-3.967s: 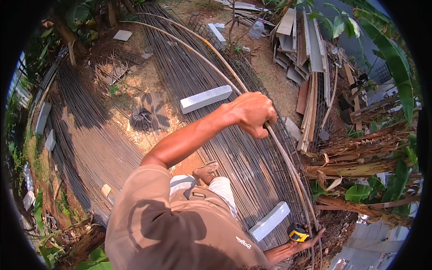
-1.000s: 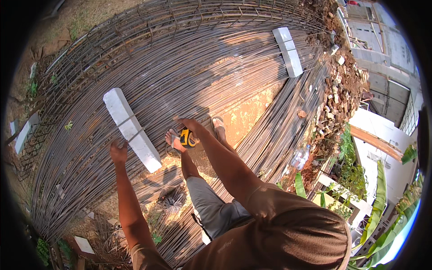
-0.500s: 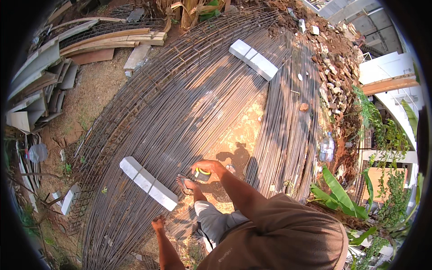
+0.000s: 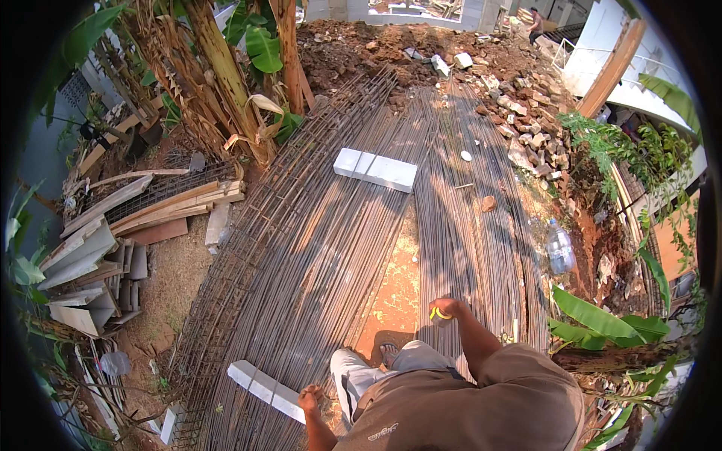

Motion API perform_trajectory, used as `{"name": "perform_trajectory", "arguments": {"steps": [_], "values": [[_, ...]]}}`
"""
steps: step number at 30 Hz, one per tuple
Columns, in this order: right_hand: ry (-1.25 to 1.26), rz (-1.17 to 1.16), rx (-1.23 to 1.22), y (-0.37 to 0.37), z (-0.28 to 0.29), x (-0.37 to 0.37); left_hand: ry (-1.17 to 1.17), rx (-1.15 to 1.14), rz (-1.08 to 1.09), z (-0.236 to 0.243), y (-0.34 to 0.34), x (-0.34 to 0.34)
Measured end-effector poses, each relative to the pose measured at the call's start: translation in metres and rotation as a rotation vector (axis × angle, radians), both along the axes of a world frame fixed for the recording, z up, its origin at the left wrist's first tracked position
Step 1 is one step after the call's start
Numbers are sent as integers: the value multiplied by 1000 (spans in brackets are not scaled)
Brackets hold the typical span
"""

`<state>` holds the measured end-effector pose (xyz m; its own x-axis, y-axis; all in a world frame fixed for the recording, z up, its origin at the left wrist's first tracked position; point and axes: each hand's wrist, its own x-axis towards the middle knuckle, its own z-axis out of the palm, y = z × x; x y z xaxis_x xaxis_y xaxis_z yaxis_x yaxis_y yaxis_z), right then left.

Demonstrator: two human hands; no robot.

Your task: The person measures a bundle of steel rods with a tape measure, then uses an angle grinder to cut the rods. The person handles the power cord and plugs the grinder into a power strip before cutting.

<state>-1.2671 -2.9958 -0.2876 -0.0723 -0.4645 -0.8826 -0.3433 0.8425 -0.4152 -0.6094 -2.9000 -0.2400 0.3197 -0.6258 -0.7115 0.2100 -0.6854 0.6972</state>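
Right hand: mine [image 4: 449, 305] is closed around the tape measure, out over the near part of the right rods.
Left hand: mine [image 4: 310, 397] is just beside the near block's right end; I cannot tell whether its fingers are closed or if it touches.
Tape measure: yellow and dark [image 4: 440, 317], in my right hand.
Near block: long and white [image 4: 259, 387], lying across the left rods [image 4: 316, 263].
Far block: also white [image 4: 376, 170], across the same rods farther off.
Right rods: a long spread [image 4: 481, 248] beyond a strip of bare ground [image 4: 391, 297].
Left side: a rod cage [image 4: 241, 244], then planks [image 4: 177, 210].
Right side: a clear bottle [image 4: 559, 248]; farther, broken bricks [image 4: 534, 139].
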Motion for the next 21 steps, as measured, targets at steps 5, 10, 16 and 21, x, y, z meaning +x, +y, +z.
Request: {"name": "perform_trajectory", "arguments": {"steps": [5,10,16,21], "values": [[66,10,-444,103,-42,-174,76,413,-189,-23,-16,-91],[-401,-645,-257,118,27,-152,1046,266,-164,-29,-127,-96],[-269,-1083,214,137,-15,-177,-83,184,-140,-68,-486,-361],[-235,-1202,216,74,-10,-202,30,-388,-548,38,-784,-604]]}}
